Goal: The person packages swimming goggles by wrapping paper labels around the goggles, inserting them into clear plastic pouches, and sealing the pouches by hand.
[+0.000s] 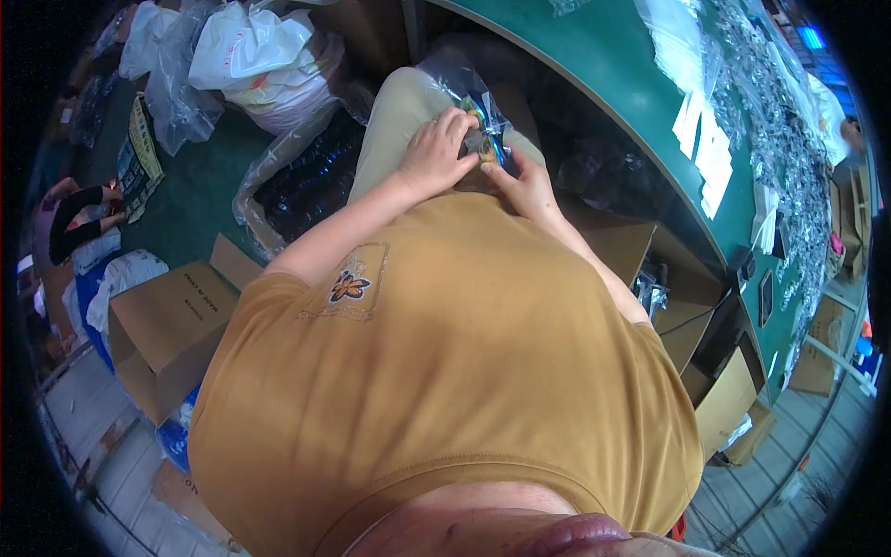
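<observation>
While seated, left hand (436,148) and right hand (522,183) both grip one small clear packet (483,130); two cardboard boxes (167,325) nearby.

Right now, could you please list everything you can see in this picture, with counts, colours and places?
small item in clear plastic bag: one, blue and yellow, on the lap, between both hands
green worktable: one, upper right
white paper slips: several, on the table
brown cardboard box: one, open, floor at left
white plastic bags: several, top left floor
clear bag of dark items: one, beside the knee
mustard shirt: one, centre
left hand: on the bag
right hand: on the bag
</observation>
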`<state>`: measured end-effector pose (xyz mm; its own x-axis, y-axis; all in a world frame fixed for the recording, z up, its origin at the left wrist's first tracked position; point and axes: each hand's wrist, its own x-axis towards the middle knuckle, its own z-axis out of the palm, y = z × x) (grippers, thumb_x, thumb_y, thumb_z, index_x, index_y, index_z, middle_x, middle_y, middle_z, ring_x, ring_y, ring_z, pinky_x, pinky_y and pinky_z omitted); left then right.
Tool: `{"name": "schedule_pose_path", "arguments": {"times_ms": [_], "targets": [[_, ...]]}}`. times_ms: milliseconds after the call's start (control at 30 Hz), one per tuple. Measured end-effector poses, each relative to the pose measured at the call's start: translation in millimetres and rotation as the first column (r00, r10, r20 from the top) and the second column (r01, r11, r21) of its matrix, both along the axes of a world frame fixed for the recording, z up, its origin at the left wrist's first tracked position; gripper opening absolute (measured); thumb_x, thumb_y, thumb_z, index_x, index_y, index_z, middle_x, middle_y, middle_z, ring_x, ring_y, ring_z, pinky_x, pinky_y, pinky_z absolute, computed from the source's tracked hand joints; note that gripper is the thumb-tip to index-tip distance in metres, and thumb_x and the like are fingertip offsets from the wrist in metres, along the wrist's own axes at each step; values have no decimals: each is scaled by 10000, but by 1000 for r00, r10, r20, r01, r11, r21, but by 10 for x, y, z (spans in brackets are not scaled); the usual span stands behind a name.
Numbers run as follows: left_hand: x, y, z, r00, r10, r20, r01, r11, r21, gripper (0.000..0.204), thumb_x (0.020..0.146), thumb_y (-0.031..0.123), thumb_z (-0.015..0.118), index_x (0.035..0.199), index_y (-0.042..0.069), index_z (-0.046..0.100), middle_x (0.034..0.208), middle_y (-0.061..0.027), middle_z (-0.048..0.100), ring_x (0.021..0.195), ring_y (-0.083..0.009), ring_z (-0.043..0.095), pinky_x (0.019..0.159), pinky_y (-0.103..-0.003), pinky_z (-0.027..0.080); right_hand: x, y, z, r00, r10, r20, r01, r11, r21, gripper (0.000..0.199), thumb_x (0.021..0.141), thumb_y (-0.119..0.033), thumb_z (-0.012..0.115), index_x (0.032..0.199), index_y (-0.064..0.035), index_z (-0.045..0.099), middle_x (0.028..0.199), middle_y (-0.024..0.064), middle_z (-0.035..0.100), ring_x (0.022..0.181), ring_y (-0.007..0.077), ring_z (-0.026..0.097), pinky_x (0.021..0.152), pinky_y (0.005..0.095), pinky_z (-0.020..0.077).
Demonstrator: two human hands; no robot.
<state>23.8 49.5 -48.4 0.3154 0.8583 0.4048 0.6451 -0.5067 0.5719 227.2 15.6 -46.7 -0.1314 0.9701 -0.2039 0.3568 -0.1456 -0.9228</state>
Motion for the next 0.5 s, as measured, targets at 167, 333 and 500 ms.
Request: {"name": "schedule_pose_path", "arguments": {"times_ms": [167,333,500], "targets": [[-124,94,-95,997,-54,62,60,992,-107,200,883,142,708,1057,64,647,1012,-121,662,974,-336,677,830,-413,549,27,-17,-50,997,67,44,-65,997,-46,445,926,-260,782,1253,10,647,949,74,729,829,100,662,685,285,539],[-163,-19,-164,919,57,390,72,949,-308,125,944,102,670,1040,27,643,978,-133,706,885,-286,698,786,-366,548,93,48,47,739,-222,-636,-162,858,-487,347,988,-245,709,1237,-21,621,1051,110,728,875,155,714,682,285,582],[-125,-78,-108,860,77,504,120,930,-348,136,971,100,658,1083,25,649,995,-106,717,914,-204,699,805,-329,544,230,124,-66,629,-170,-759,-341,816,-466,530,992,-178,691,1450,-51,458,1119,134,686,869,190,702,681,281,582]]}}
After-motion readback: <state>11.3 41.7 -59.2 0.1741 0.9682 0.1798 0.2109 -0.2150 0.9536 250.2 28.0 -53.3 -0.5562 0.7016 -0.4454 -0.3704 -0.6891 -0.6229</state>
